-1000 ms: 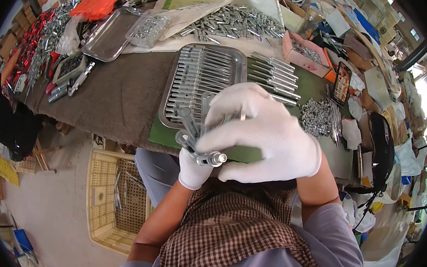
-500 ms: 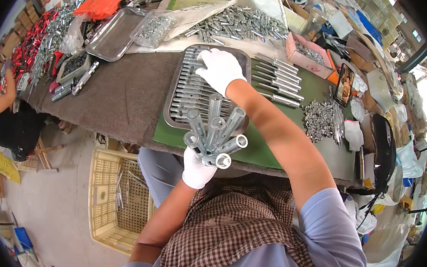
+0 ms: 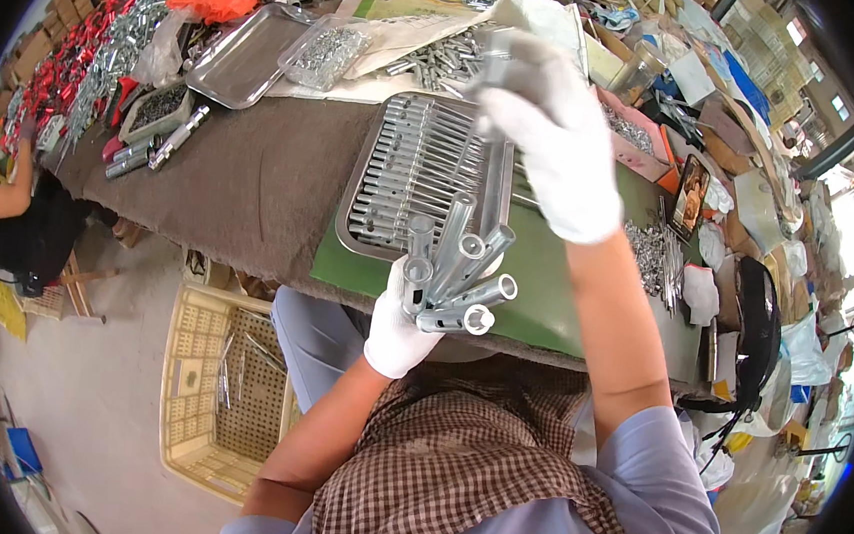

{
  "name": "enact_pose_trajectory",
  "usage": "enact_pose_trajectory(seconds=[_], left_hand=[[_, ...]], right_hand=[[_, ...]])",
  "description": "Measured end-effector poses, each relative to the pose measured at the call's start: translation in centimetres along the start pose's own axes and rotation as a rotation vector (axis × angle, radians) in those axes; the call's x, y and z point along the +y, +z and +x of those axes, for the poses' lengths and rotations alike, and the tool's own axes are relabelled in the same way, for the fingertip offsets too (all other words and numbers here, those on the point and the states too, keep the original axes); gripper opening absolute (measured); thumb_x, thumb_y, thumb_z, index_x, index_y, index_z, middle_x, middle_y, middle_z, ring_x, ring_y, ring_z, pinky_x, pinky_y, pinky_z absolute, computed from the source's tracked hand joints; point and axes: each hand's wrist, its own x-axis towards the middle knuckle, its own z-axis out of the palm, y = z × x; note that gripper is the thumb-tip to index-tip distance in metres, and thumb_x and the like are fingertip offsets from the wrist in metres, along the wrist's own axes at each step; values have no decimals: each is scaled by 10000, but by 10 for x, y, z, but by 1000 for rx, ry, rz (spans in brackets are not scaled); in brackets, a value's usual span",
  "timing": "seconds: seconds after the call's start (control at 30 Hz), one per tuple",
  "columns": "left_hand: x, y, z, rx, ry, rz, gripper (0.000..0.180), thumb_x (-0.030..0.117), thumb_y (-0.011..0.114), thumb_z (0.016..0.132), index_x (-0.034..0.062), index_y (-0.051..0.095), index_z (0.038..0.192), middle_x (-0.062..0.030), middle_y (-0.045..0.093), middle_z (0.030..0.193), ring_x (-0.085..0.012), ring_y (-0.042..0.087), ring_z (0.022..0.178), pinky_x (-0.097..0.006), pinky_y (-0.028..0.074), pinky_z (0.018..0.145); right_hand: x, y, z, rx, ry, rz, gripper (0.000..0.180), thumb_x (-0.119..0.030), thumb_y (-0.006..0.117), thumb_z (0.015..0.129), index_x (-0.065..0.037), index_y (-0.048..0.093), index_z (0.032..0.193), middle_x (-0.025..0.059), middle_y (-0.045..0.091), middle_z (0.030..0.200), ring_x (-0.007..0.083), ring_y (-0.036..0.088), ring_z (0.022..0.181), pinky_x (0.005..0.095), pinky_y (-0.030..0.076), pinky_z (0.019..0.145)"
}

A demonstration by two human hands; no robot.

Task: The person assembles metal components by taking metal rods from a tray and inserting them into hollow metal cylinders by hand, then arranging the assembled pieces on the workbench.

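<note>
My left hand (image 3: 400,330), in a white glove, is closed round a bunch of silvery metal tubes (image 3: 469,272). Their open ends fan upward over the table's front edge. My gloved right hand (image 3: 567,143) is raised above the right side of a steel tray (image 3: 506,188). Its fingers are smeared by motion, with a blurred grey metal tube (image 3: 508,65) between thumb and fingers. Inside the tray, metal tubes with thin rods (image 3: 410,160) lie side by side in rows.
Behind the tray is a heap of loose metal tubes (image 3: 443,62). An empty steel tray (image 3: 248,57) and a box of small parts (image 3: 328,56) stand left of it. A phone (image 3: 691,192) leans at the right near small metal pieces (image 3: 646,252). A yellow crate (image 3: 182,388) is on the floor.
My right hand has lifted off the tray's far end and swung up to the right. The left hand keeps its bunch of tubes, a little further right in view. The view has shifted slightly.
</note>
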Motion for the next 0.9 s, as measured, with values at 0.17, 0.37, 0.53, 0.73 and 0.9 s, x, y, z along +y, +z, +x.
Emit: enact_pose_trajectory(seconds=[0.17,0.37,0.53,0.73,0.9], left_hand=[[2,-3,2,-84,45,205,595,137,758,730,42,444,1227,-151,601,1097,-250,636,969,-332,503,798],[6,7,1,-68,14,-132,615,-8,733,753,8,379,1256,-118,574,1193,-197,611,1040,-331,505,876],[7,4,1,-90,128,34,566,18,743,754,14,402,1205,-110,612,1126,-186,619,1007,-305,495,878],[17,5,2,-112,202,161,559,32,740,762,-3,406,1209,-118,622,1108,-196,630,1001,-312,505,867],[23,8,1,-96,-41,-365,562,20,736,763,-9,401,1213,-119,619,1104,-200,631,1006,-306,514,864]], right_hand=[[-45,4,-24,-183,3,77,542,-18,570,814,60,403,1324,130,606,914,137,596,744,252,522,673],[-30,7,-38,-373,-278,-433,483,41,635,755,26,523,1225,123,630,965,177,625,840,299,504,743],[-48,-1,-40,-163,-177,11,547,83,599,728,75,453,1255,150,616,919,166,607,762,276,525,690],[-42,10,-43,-340,-64,-424,422,13,665,744,-45,593,1156,72,653,1056,152,621,878,292,500,776],[-24,10,-47,-403,-175,-535,380,-43,703,713,-70,623,1084,58,657,1020,178,633,894,298,501,793]])
